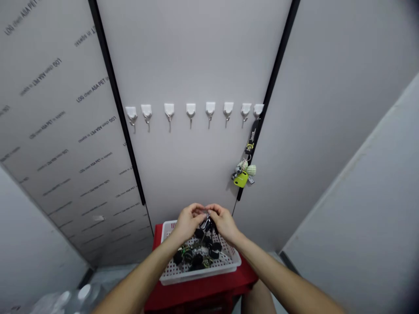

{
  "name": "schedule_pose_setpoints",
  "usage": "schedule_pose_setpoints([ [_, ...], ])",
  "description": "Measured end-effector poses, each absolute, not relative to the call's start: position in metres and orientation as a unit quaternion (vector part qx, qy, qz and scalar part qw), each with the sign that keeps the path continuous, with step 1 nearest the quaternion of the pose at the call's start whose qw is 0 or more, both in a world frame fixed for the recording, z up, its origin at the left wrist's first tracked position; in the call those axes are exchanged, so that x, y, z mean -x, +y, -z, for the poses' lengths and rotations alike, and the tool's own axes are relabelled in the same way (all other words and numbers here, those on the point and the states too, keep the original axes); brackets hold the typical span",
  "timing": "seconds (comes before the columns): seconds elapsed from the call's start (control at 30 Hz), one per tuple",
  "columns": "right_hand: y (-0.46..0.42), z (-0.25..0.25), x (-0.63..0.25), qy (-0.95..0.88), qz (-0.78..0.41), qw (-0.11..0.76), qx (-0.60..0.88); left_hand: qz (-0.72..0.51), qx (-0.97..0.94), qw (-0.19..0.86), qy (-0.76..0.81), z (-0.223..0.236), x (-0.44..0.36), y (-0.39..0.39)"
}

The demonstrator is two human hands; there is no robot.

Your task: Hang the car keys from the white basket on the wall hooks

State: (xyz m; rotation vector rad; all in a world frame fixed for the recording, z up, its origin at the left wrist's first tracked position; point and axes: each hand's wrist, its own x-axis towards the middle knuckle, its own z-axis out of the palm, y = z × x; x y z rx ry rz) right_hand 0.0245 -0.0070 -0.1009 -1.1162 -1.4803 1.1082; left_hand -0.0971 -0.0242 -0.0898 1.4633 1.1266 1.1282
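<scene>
Over the basket, my left hand (187, 223) and my right hand (225, 224) meet with thumbs and fingertips pinched together. Between them they hold a keychain (207, 224) with shiny metal parts and a dark body; its finer details are too small to make out. Below it stands a white perforated plastic basket (183, 277), holding a pile of keychains (198, 257) with black, green and gold-coloured pieces. My forearms and hands cover part of the basket's sides and far edge.
The basket rests on a red stool (209, 285). Several white adhesive hooks (191, 110) run in a row along the wall ahead. From the rightmost hangs a keychain with a black strap and a yellow-green tag (241, 179). Plastic bottles (85, 293) stand at lower left.
</scene>
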Motion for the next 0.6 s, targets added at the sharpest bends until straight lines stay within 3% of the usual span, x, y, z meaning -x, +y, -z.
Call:
schedule_pose_setpoints([
  [0.2,-0.006,0.086,-0.029,-0.581,-0.445,0.5,0.462,-0.414,-0.608,0.513,0.443,0.082,0.089,-0.018],
  [0.4,-0.012,0.068,-0.041,-0.663,-0.45,0.451,0.392,-0.409,-0.641,0.457,0.462,0.041,0.083,-0.004],
  [0.6,0.006,0.025,-0.055,-0.668,-0.328,0.539,0.395,-0.478,-0.701,0.325,0.418,-0.008,0.062,0.01],
])
